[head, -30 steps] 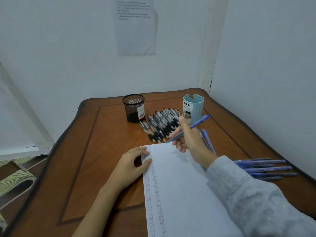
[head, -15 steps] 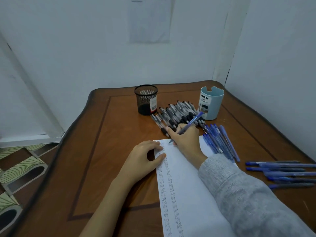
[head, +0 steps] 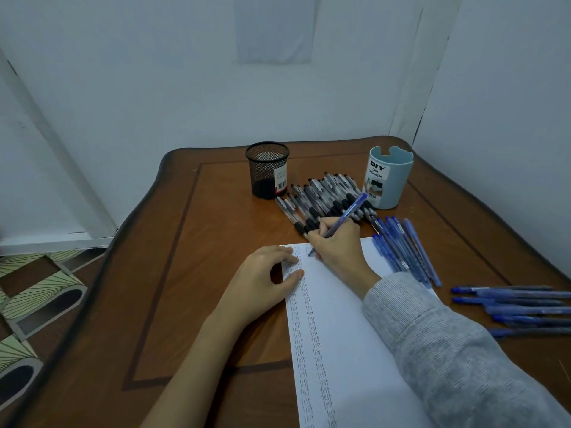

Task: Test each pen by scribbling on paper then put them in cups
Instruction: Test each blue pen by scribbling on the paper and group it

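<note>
Since a second earlier, our right hand (head: 336,247) had lowered the blue pen (head: 349,213) from mid-air; we pinched it slanted, tip touching the paper (head: 349,319) near its top edge. Our left hand (head: 262,282), fingers relaxed, pressed the paper's left edge.

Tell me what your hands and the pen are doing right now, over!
Right hand grips blue pen, tip on paper. Left hand presses paper's edge. Loose pens lie around, none under the tip.
</note>
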